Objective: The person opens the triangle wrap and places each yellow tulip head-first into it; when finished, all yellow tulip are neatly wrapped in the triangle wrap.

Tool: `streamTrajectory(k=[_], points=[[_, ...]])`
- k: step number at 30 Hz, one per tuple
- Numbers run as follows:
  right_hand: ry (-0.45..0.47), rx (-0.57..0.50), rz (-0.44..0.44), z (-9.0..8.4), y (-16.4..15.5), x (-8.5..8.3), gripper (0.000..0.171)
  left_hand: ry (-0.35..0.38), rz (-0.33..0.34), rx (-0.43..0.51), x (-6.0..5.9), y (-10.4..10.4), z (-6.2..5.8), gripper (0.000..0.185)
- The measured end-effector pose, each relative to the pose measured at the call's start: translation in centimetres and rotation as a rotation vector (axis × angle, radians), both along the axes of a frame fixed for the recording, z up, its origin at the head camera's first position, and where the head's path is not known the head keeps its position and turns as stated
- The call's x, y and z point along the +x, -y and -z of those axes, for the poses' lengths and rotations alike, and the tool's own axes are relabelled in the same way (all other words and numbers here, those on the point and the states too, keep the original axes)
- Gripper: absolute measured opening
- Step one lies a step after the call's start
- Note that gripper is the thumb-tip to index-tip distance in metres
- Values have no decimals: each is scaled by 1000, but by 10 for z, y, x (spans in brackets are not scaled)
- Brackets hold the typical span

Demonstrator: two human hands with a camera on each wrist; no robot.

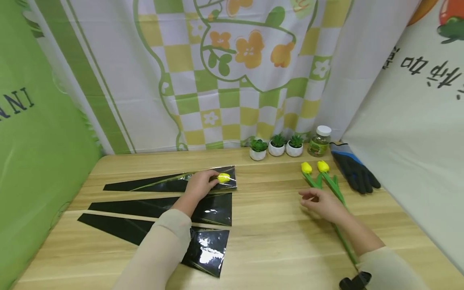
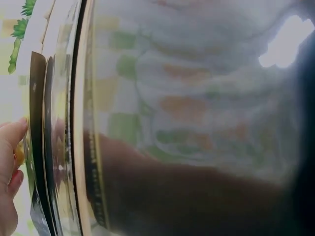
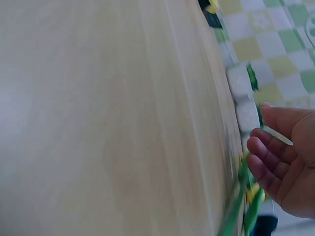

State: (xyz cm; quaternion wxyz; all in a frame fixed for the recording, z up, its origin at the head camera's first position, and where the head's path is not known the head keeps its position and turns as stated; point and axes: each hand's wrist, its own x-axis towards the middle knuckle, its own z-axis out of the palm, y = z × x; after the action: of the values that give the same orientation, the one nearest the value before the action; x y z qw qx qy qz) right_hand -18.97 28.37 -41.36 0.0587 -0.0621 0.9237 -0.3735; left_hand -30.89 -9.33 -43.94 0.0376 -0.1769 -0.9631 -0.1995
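Note:
My left hand (image 1: 200, 185) pinches a yellow artificial tulip (image 1: 223, 178) just behind its bloom, over the farthest black flower sleeve (image 1: 163, 186). The stem runs left along that sleeve. In the left wrist view, thumb and fingers (image 2: 12, 142) close around something yellow at the left edge. Two more black sleeves, a middle one (image 1: 217, 207) and a near one (image 1: 208, 245), lie nearer with a glossy clear front. My right hand (image 1: 322, 203) hovers empty with loosely bent fingers beside two yellow tulips, a left one (image 1: 306, 168) and a right one (image 1: 323, 166); it partly covers their stems.
Three small potted succulents (image 1: 277, 146) and a white-lidded jar (image 1: 319, 141) line the back edge of the wooden table (image 1: 268, 241). A dark work glove (image 1: 355, 169) lies at the right. Patterned curtain (image 1: 250, 100) hangs behind, with cloth on both sides.

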Motion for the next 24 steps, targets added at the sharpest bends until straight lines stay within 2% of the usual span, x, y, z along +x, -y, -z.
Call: streamTrajectory(k=[4, 9, 15, 24], points=[[-21, 70, 58, -1, -24, 14, 44, 3, -18, -7, -4, 3, -2, 31], [-22, 129, 89, 2, -41, 24, 46, -3, -34, -30, -9, 4, -5, 31], [29, 211, 114, 1, -46, 31, 50, 11, -41, -27, -11, 2, -7, 32], [69, 267, 150, 5, -44, 32, 51, 20, -37, 6, -15, -2, -3, 38]])
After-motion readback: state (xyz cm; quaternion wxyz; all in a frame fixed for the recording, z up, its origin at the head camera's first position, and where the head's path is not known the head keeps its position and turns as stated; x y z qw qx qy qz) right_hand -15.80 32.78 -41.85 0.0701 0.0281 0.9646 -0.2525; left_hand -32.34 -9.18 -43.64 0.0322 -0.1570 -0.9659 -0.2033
